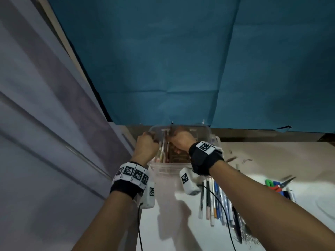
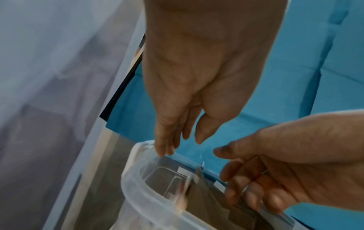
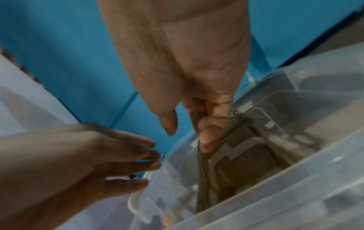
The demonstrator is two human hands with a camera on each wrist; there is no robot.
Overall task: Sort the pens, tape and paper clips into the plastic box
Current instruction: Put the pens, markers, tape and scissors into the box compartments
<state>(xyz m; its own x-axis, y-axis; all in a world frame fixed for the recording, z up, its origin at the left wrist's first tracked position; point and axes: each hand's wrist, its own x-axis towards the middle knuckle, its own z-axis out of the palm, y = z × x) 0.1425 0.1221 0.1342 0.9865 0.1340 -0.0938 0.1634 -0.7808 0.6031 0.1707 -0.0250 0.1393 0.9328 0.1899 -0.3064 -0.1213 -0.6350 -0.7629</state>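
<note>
A clear plastic box stands at the back of the white table, against a blue cloth. A brown cardboard divider runs through it, and a few pens lie in its left compartment. My left hand touches the box's far left rim with straight fingers. My right hand reaches into the box. Its fingertips press on the divider's top edge, and the thumb stands apart and holds nothing. Several more pens lie in a row on the table under my right forearm.
Scissors with coloured handles lie at the right. Small metal clips are scattered beyond them, and a silvery heap lies near the front. A grey panel borders the table on the left. Camera cables hang from both wrists.
</note>
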